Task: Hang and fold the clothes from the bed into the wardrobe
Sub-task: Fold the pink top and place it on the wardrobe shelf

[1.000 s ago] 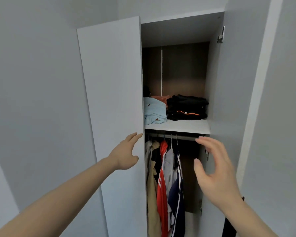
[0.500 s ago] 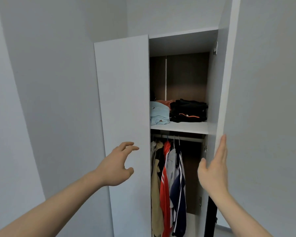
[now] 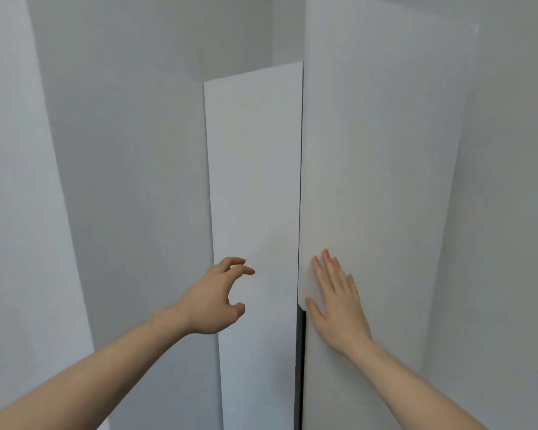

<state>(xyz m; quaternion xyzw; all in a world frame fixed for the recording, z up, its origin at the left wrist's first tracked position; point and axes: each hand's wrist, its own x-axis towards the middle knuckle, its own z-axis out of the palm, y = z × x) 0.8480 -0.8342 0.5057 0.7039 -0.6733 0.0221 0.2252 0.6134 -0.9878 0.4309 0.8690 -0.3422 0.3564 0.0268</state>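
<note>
two white wardrobe doors fill the middle of the head view, their inner edges nearly meeting along a thin dark vertical line. left door (image 3: pixel 255 187): narrow pale panel, its top edge lower in the view than the top of the right door (image 3: pixel 382 169), which is broader and runs up out of the top of the picture. low down between the two door edges a dark gap (image 3: pixel 299 367) shows, widest below the right thumb; nothing inside it can be made out.

right hand (image 3: pixel 337 301): fingers straight and together, palm flat against the face of the right door just beside its inner edge, thumb spread toward the gap. holds nothing.

left hand (image 3: pixel 215 301): in front of the left door near its outer edge, fingers curled like a claw, thumb apart below them, wide space between, nothing in it. whether the fingertips touch the panel cannot be told.

clothes: not visible. wardrobe interior hidden behind the doors.

grey wall (image 3: pixel 121 150) stands to the left of the wardrobe. both forearms are bare.
</note>
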